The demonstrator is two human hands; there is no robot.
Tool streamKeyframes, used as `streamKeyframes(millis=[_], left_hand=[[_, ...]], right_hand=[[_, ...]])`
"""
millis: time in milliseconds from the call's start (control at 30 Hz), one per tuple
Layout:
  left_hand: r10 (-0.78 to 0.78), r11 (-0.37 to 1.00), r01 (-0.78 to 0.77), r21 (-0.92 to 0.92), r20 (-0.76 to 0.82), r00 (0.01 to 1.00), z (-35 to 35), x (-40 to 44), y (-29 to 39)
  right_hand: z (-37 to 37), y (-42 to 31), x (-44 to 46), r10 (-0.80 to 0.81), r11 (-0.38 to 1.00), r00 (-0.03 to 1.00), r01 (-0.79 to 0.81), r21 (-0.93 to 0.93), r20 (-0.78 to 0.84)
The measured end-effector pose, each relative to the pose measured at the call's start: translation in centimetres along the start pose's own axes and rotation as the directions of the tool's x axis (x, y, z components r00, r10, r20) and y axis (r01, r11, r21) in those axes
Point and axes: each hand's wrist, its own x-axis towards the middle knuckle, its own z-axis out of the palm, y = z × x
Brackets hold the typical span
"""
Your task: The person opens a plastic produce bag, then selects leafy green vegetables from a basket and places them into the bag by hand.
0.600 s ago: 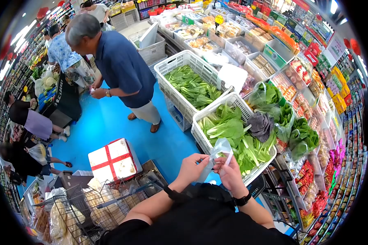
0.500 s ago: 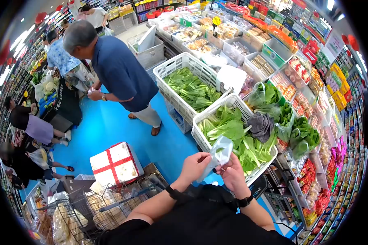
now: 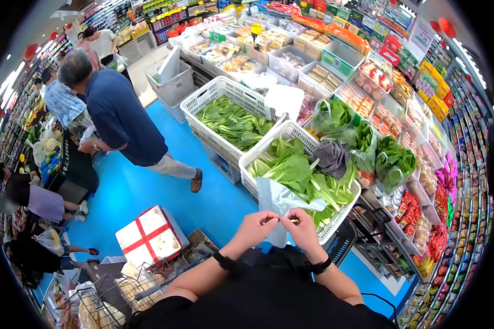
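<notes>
A thin, pale plastic bag (image 3: 277,196) hangs spread between my hands. My left hand (image 3: 253,229) pinches its edge with thumb and finger. Close beside it, my right hand (image 3: 303,230) pinches the same bag, the fingertips of both hands almost meeting. Just beyond the bag stands a white crate (image 3: 344,221) of leafy greens (image 3: 288,164). A crumpled dark grey cloth (image 3: 332,158) lies on those greens. Bagged lettuce (image 3: 395,164) stands along the crate's right side.
Another white crate (image 3: 187,109) of greens adjoins on the left. A foam box (image 3: 151,236) with red tape and a wire cart (image 3: 115,299) stand at lower left. A person in a dark blue shirt (image 3: 123,118) walks on the blue floor (image 3: 208,205). Packaged-food bins (image 3: 313,77) fill the right.
The bag has gone from bunched to spread out wider, and my hands have come closer together. The view has shifted slightly, and the person in dark blue has moved left, away from the crates.
</notes>
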Motion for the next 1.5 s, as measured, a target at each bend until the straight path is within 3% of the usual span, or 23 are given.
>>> streamKeyframes(millis=[133,200,300,367,467,533,667,767,867,933,967,1033,1100,1167,1200,1267,1300,1333,1367,1433,1467,1500], left_hand=[[0.057,0.998,-0.057,-0.007,-0.042,0.998,0.8,-0.1,-1.7],[0.026,0.986,-0.029,-0.162,-0.025,0.999,1.5,-0.3,-1.6],[0.008,0.995,-0.010,-0.097,-0.021,1.000,1.8,-0.4,-1.9],[-0.052,0.997,0.049,-0.061,-0.050,0.997,1.7,-0.6,-0.7],[0.024,0.998,-0.026,-0.051,-0.040,0.999,2.3,-0.7,-1.7],[0.010,0.998,-0.013,-0.068,-0.045,0.999,3.0,-0.8,-1.7],[-0.033,0.985,0.023,-0.169,-0.056,0.998,4.4,-0.6,-2.3],[-0.077,0.995,0.080,-0.062,0.060,0.995,5.1,-0.5,-0.5],[-0.062,0.998,0.063,-0.014,0.032,0.998,6.5,0.4,-1.3],[0.032,0.995,-0.045,-0.084,-0.146,0.989,7.7,0.9,-1.4],[0.035,0.996,-0.047,-0.073,-0.158,0.987,8.2,1.2,-1.4],[-0.070,0.923,-0.052,-0.381,-0.299,0.952,9.1,2.6,-0.9],[-0.070,0.954,-0.044,-0.295,-0.363,0.929,10.6,4.2,-1.6],[-0.180,0.711,-0.161,-0.684,-0.399,0.899,12.3,5.6,-0.1],[-0.211,0.641,-0.213,-0.738,-0.436,0.875,13.9,5.9,2.5],[-0.203,0.640,-0.245,-0.728,-0.468,0.860,14.6,6.8,2.5],[-0.212,0.633,-0.258,-0.730,-0.484,0.849,15.3,6.9,2.2],[-0.213,0.745,-0.242,-0.622,-0.565,0.797,16.8,6.7,5.1],[-0.241,0.758,-0.214,-0.616,-0.570,0.786,17.3,7.0,5.0],[-0.002,0.928,-0.222,-0.298,-0.601,0.799,17.6,6.4,4.6],[-0.013,0.933,-0.210,-0.293,-0.609,0.793,17.7,5.4,4.7],[0.097,0.988,-0.148,-0.034,-0.606,0.790,17.4,4.5,5.4]], right_hand=[[0.0,0.9,-0.9,0.019,0.999,0.999,-0.021,0.041,0.037],[-0.1,1.0,-1.2,0.006,0.997,0.998,-0.010,0.077,0.063],[-0.6,1.0,-1.1,0.020,0.999,0.996,-0.017,-0.030,0.089],[-0.8,0.6,-1.1,0.043,0.988,0.992,-0.060,0.144,0.118],[-1.8,1.0,-1.3,0.102,0.991,0.986,-0.112,0.072,0.128],[-2.4,1.0,-1.5,0.124,0.991,0.981,-0.115,-0.066,0.147],[-3.4,-0.5,-1.8,0.137,0.980,0.983,-0.117,-0.159,0.126],[-4.4,0.3,-2.1,0.083,0.972,0.991,-0.057,-0.226,0.105],[-6.1,1.5,-2.1,0.050,0.986,0.992,-0.031,-0.162,0.114],[-7.8,2.0,-1.9,0.043,0.995,0.989,-0.030,-0.094,0.142],[-8.8,2.3,-1.8,0.009,0.995,0.999,-0.004,-0.096,0.052],[-11.4,2.8,-1.0,-0.030,0.996,0.999,0.027,-0.089,-0.040],[-14.6,4.4,-0.9,-0.108,0.993,0.976,0.099,-0.060,-0.189],[-18.1,4.5,-1.6,-0.121,0.990,0.965,0.102,-0.093,-0.231],[-19.8,5.9,-1.5,-0.066,0.998,0.962,0.066,-0.008,-0.265],[-22.9,8.0,-1.5,0.045,0.981,0.953,0.015,0.195,-0.298],[-24.1,9.7,-1.3,0.076,0.979,0.946,-0.012,0.202,-0.314],[-25.2,10.9,-1.0,0.059,0.983,0.957,-0.006,0.184,-0.284],[-26.1,12.3,-1.0,0.057,0.985,0.966,-0.014,0.170,-0.252],[-27.2,14.1,-0.7,0.085,0.981,0.973,-0.044,0.188,-0.215],[-27.9,13.8,-0.7,0.128,0.962,0.969,-0.069,0.264,-0.212],[-29.0,13.2,-0.6,0.156,0.939,0.965,-0.079,0.334,-0.210]])
